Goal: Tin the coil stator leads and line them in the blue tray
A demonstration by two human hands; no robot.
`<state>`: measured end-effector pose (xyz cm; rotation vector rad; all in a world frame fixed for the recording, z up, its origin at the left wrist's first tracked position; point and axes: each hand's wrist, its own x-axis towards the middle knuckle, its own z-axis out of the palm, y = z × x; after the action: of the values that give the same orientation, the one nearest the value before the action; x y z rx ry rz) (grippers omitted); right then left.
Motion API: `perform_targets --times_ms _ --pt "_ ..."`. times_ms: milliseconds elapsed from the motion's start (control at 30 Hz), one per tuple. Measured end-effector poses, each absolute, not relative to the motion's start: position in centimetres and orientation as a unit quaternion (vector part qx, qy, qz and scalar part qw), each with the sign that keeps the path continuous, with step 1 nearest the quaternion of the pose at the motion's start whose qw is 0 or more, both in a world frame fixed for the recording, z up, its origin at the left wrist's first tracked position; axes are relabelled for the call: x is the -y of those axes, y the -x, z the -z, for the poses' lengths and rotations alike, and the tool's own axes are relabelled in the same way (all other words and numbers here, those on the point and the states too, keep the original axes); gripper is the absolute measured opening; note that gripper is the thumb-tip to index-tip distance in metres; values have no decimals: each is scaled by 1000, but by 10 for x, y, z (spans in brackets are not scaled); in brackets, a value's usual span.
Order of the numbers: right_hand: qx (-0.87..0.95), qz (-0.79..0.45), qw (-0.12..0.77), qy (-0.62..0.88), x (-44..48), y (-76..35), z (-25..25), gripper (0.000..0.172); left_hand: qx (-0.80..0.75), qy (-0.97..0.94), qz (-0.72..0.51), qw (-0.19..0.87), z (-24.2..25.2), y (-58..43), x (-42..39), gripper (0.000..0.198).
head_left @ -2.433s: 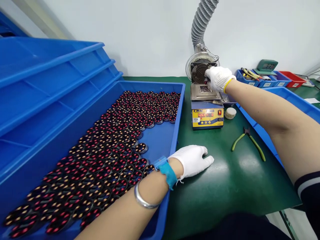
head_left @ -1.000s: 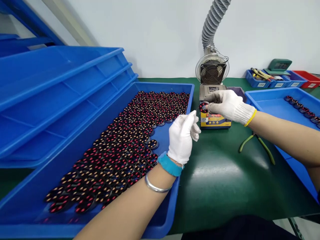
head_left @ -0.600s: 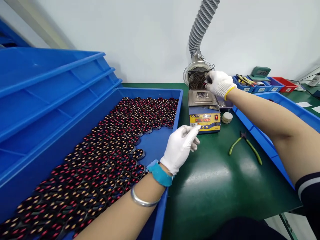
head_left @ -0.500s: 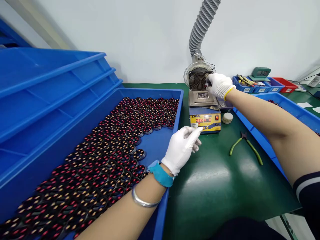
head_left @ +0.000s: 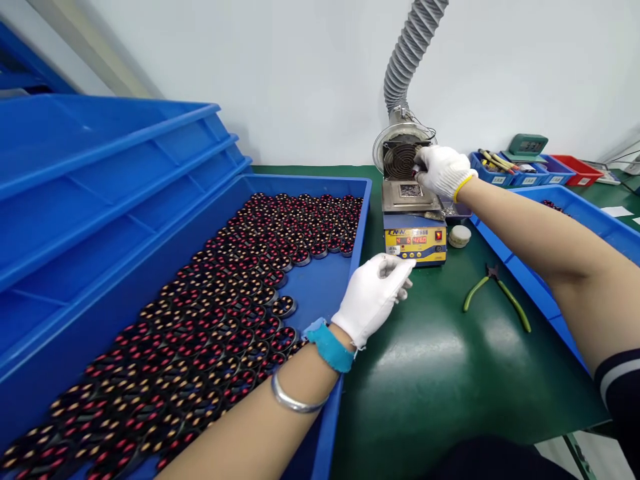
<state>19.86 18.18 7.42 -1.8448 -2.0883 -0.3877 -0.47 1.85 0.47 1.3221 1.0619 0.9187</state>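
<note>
My right hand (head_left: 443,172), in a white knit glove with a yellow cuff, pinches a small dark and red part (head_left: 416,172). Most of that part is hidden by the fingers. It is held just above the solder pot (head_left: 415,243), whose yellow front carries red digits and whose top has a small square opening of shiny metal (head_left: 411,190). My left hand (head_left: 375,293), white-gloved, hovers by the tray's right rim, thumb and fingers curled together; nothing shows in them. Many round black parts with red and copper-coloured coils (head_left: 225,320) fill the blue tray (head_left: 323,283) at left.
Stacked blue crates (head_left: 115,173) stand far left. Green-handled cutters (head_left: 495,283) and a round whitish container (head_left: 459,236) lie on the green table (head_left: 425,387). Another blue tray (head_left: 530,267) is under my right arm. Small bins (head_left: 530,175) and a grey exhaust hose (head_left: 413,57) are behind.
The whole view has shifted slightly, putting things a little further right. Both hands keep nearly the same pose, my right still at the solder pot. The red digits on the display have changed.
</note>
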Motion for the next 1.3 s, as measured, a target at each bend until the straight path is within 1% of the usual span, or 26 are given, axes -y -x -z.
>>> perform_targets --times_ms 67,133,200,267,333,433,500,633,667,733,933,1000,1133,1300 --pt "723 95 216 649 -171 -195 -78 34 -452 -549 -410 571 -4 4 -19 36" --pt "713 30 255 652 -155 -187 -79 34 -449 -529 -435 574 -4 3 -20 45" --pt "707 -56 273 649 -135 -175 -76 34 -447 -503 -464 576 -4 1 -20 55" --pt "706 -148 285 632 -114 -163 -67 36 -443 -479 -494 575 -4 1 -21 60" --pt "701 -225 295 609 -96 -153 -56 42 -436 -459 -522 571 -4 2 -23 58" --pt "689 -306 289 590 -76 -143 -42 51 -435 -439 -555 557 -1 4 -26 47" --pt "682 -368 270 572 -67 -141 -39 47 -436 -430 -565 553 0 5 -27 43" --pt "672 -479 237 513 -61 -146 -48 27 -425 -424 -561 570 0 5 -27 40" --pt "673 -482 232 511 -63 -149 -51 25 -426 -425 -557 573 -1 5 -27 39" --pt "678 -441 236 539 -72 -156 -56 25 -435 -432 -544 572 -1 5 -27 40" --pt "673 -146 279 669 -135 -188 -66 33 -454 -483 -478 576 -1 5 -26 42" --pt "663 -84 283 688 -158 -198 -67 32 -457 -498 -461 575 -2 5 -26 43" --pt "648 -63 278 706 -191 -208 -64 27 -460 -509 -442 578 -5 5 -24 47" --pt "646 -49 245 721 -203 -210 -53 25 -458 -512 -432 585 -4 4 -24 48"
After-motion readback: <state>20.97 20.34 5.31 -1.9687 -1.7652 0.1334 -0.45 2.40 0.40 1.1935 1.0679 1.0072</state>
